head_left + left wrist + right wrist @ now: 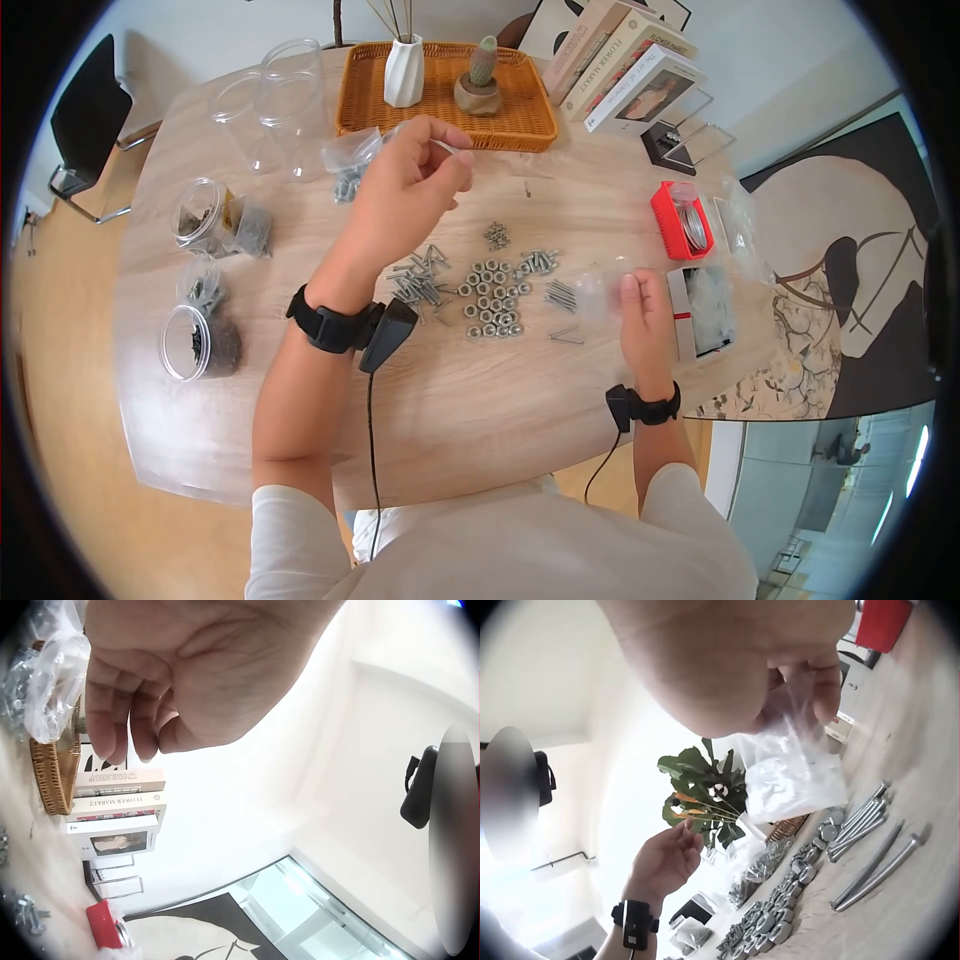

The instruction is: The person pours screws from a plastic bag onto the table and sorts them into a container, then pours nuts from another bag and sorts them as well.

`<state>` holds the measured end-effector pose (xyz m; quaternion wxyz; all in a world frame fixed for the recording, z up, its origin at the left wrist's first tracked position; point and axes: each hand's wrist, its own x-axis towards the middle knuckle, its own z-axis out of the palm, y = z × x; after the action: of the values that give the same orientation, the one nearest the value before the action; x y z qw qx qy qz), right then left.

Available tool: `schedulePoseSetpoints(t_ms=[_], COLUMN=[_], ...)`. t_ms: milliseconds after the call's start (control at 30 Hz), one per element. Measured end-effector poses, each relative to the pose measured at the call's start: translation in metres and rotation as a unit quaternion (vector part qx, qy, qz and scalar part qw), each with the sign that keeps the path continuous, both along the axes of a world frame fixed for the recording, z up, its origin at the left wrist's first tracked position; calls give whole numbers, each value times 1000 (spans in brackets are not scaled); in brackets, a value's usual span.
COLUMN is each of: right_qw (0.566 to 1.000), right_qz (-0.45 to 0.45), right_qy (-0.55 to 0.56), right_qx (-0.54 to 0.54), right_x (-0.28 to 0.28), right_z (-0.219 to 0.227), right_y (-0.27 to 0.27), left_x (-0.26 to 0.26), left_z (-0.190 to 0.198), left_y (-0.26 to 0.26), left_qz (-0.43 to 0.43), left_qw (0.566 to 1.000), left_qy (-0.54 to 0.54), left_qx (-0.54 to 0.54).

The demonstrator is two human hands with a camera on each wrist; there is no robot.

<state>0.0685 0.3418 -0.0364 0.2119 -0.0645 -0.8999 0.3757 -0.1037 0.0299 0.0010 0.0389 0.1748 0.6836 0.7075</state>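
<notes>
My left hand point(408, 190) is raised over the far half of the table, its fingers loosely bent with nothing visible between them. Just behind it lies a clear plastic bag of metal hardware point(347, 188). With thumb and fingers, my right hand point(648, 325) pinches a small clear zip bag point(791, 780), which hangs flat and looks empty. Between the hands, hex nuts point(490, 300) lie grouped on the table. Bolts point(420, 280) are heaped to their left, and short bolts point(540, 262) lie on the right. Long bolts point(877, 866) lie close to the right hand.
A wicker tray point(360, 105) with a vase and cactus stands at the back, beside upright books point(625, 70). On the right are a red basket point(664, 222) and an open box point(683, 330) of plastic bags. Clear jars point(187, 343) line the left side.
</notes>
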Motion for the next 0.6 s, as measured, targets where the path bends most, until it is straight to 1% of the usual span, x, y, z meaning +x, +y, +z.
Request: schedulePoseSetpoints(t_ms=[33, 67, 100, 133, 167, 200, 267, 300, 367, 500, 600], right_qw=[995, 980, 980, 961, 923, 922, 905, 905, 914, 931, 932], right_qz=[-7, -13, -14, 22, 58, 56, 96, 92, 62, 64, 67], right_qy=[-31, -62, -64, -195, -322, -323, -328, -328, -280, -247, -213], right_qx=[-95, -189, -189, -197, -203, -204, -256, -257, -287, -261, -285], right_x=[7, 14, 24, 35, 43, 46, 52, 52, 46, 33, 28], right_z=[-9, -14, -6, 5, 11, 9, 4, 1, -8, -16, -27], right_y=[15, 22, 17, 10, 5, -1, -15, -16, -16, -14, -10], left_x=[0, -1, -1, -1, -2, -3, -3, -3, -2, -1, 0], left_z=[2, 5, 7, 8, 8, 7, 7, 8, 8, 9, 11], left_y=[-1, -3, -4, -5, -6, -7, -6, -6, -6, -6, -5], left_qz=[11, 10, 10, 10, 9, 10, 7, 11, 14, 16, 15], left_qw=[1000, 1000, 1000, 1000, 1000, 1000, 1000, 1000, 1000, 1000, 1000], left_qy=[-10, -10, -7, -3, -6, -2, -1, -5, -7, -7, -10], left_qx=[20, 20, 19, 18, 18, 20, 21, 23, 24, 16, 7])
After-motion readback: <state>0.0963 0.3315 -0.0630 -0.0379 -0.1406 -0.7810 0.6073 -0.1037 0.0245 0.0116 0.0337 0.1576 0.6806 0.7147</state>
